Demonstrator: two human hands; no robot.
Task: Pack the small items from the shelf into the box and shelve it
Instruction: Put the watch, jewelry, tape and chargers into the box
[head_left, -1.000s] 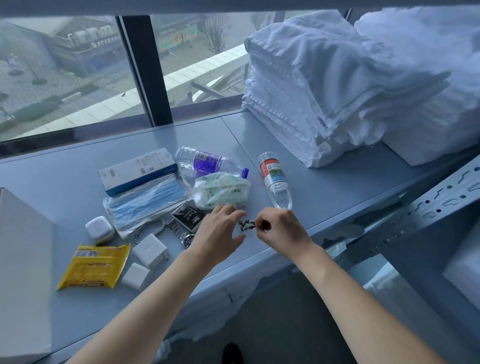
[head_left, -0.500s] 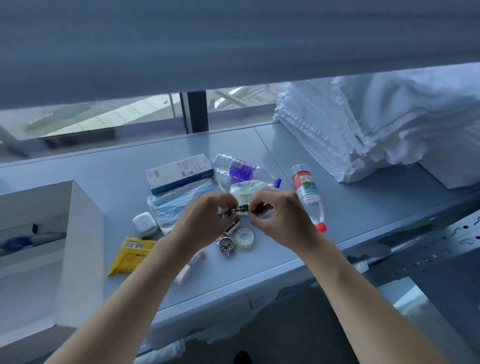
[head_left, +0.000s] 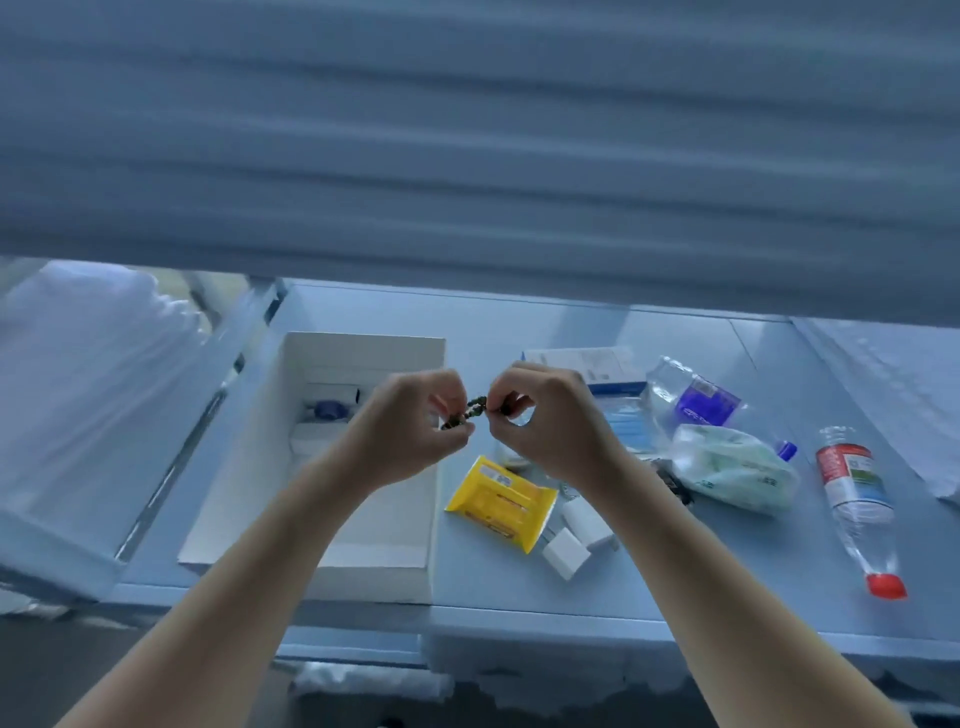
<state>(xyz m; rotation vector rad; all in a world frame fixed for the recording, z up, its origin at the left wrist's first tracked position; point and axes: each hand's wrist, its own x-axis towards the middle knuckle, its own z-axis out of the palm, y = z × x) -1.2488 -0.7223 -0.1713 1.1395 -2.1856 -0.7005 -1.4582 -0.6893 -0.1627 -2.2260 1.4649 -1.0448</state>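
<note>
My left hand (head_left: 410, 431) and my right hand (head_left: 545, 421) pinch the two ends of a small dark beaded bracelet (head_left: 465, 414), held in the air above the right wall of the open white box (head_left: 363, 566). The box stands on the grey shelf (head_left: 519, 582) and holds a few small items at its far end, one with a blue cap (head_left: 327, 410). On the shelf to the right lie a yellow packet (head_left: 498, 501), white charger cubes (head_left: 574, 535), a green-white tissue pack (head_left: 732, 467), a purple-label bottle (head_left: 696, 400) and a red-cap bottle (head_left: 852, 493).
The underside of an upper shelf (head_left: 467, 145) fills the top of the view. Folded white cloth (head_left: 88, 374) lies on the shelf left of the box, more white cloth (head_left: 904, 384) at the far right. A blue-white carton (head_left: 597, 371) sits behind my right hand.
Both hands lifted the bracelet off the shelf and carried it left, toward the box. My view swung left and down, so the box came into the middle and the window dropped out of sight.
</note>
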